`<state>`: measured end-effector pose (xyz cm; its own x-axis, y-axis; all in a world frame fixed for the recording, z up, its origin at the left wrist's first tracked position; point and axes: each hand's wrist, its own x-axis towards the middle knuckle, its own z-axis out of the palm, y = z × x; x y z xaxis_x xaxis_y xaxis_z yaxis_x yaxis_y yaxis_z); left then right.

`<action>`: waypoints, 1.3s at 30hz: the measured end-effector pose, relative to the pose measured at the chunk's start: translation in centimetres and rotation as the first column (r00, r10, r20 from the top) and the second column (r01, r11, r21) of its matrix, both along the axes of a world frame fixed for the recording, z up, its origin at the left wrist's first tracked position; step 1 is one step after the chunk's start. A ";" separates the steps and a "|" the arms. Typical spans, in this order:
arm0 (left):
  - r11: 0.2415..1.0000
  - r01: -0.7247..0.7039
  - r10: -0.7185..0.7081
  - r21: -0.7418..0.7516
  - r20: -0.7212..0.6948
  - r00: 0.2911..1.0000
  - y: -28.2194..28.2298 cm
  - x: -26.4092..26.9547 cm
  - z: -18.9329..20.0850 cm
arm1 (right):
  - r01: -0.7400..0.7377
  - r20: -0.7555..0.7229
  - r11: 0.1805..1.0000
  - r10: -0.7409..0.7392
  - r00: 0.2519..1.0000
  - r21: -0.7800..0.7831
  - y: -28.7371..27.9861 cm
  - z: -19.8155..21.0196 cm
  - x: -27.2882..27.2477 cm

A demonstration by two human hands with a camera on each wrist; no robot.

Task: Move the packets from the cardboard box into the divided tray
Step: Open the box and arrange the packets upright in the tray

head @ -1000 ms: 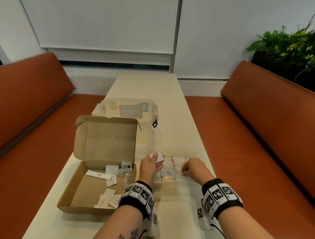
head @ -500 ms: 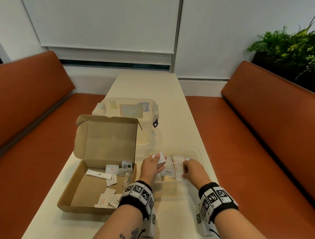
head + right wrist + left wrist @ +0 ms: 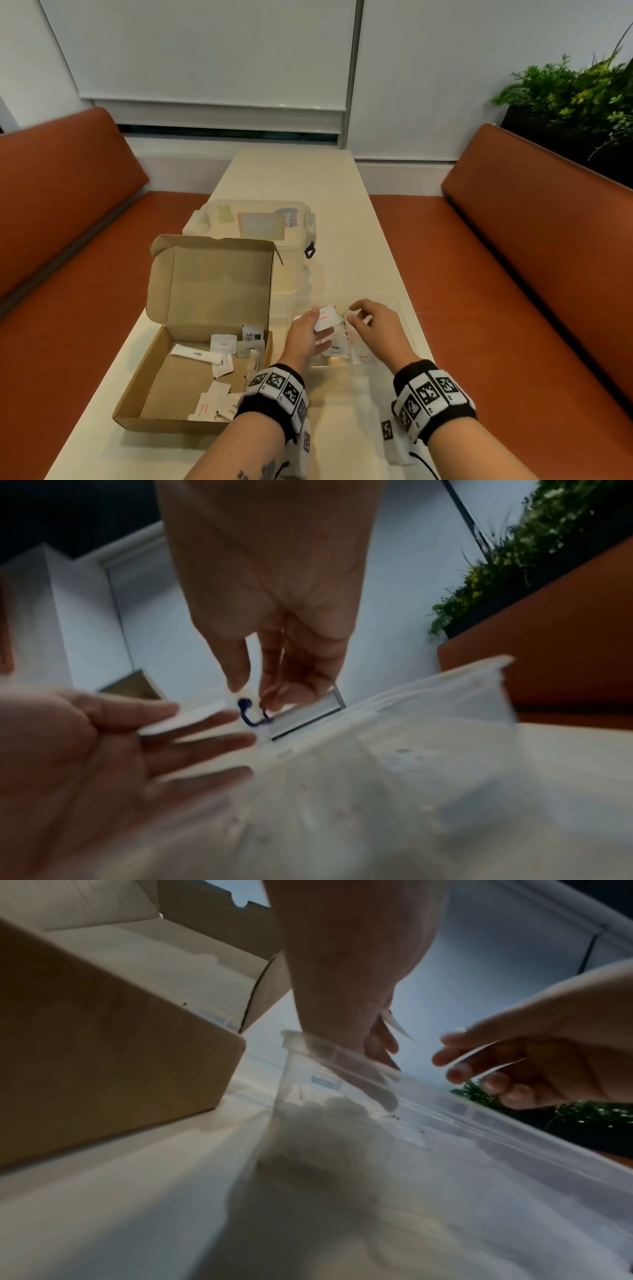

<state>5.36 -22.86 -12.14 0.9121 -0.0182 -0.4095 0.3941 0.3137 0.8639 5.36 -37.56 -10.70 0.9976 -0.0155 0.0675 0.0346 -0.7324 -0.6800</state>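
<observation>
The open cardboard box (image 3: 178, 377) sits at the left with several white packets (image 3: 219, 346) in it. Right of it stands the clear divided tray (image 3: 404, 308), where a few packets (image 3: 337, 349) lie. My left hand (image 3: 320, 323) is over the tray's left part and pinches a white packet (image 3: 327, 317) between thumb and fingers. The same packet (image 3: 185, 718) shows in the right wrist view against the left fingers (image 3: 205, 721). My right hand (image 3: 359, 313) hovers over the tray just right of that packet. Its fingers (image 3: 459, 1058) are loosely curled and hold nothing.
A clear lidded container (image 3: 253, 222) stands behind the box, its blue latch (image 3: 309, 252) facing the tray. The narrow table (image 3: 342, 205) has orange benches (image 3: 513, 274) on both sides. A plant (image 3: 575, 92) is at the far right.
My right hand moved forward and left over the tray, close to the held packet. My left hand stayed over the tray's left part with the packet.
</observation>
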 end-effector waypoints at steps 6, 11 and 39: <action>0.984 0.144 -0.160 0.108 0.154 0.975 -1.0 -0.7 0.8 | 0.077 -0.142 0.836 0.002 0.990 0.543 1.2 1.3 -0.2; 0.949 0.082 -0.171 0.304 0.276 0.946 -0.9 -0.5 1.1 | -0.001 -0.069 0.897 0.035 0.997 0.442 0.2 2.1 0.4; 0.668 -0.058 -0.088 0.742 0.156 0.984 1.8 -1.3 -1.2 | -0.226 -0.260 0.906 0.136 0.956 -0.358 -1.5 -1.4 -0.4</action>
<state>4.02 -21.07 -13.29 0.9678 0.2105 -0.1378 0.2230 -0.4636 0.8575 4.95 -39.04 -12.05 0.9699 0.1482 -0.1932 0.0714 -0.9316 -0.3563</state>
